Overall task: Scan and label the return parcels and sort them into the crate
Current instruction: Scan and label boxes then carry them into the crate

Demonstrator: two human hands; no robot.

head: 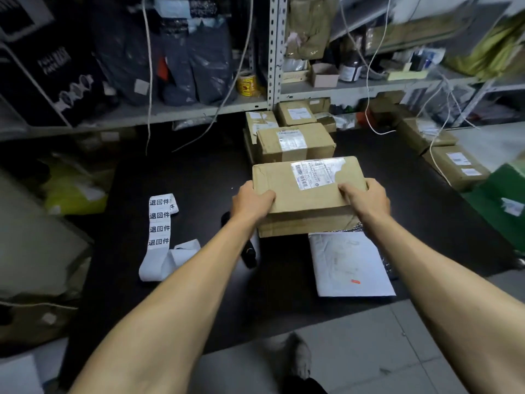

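A brown cardboard parcel with a white shipping label on top is held above the black mat. My left hand grips its near left corner and my right hand grips its near right edge. A strip of white return labels printed with black characters lies on the mat to the left. A black handheld scanner lies on the mat, partly hidden under my left forearm. A white mailer bag lies flat under and in front of the parcel.
More brown boxes are stacked behind the held parcel, and others lie at the right. A green crate shows at the right edge. Metal shelving with bags and hanging cords stands behind. A yellow bag lies at the left.
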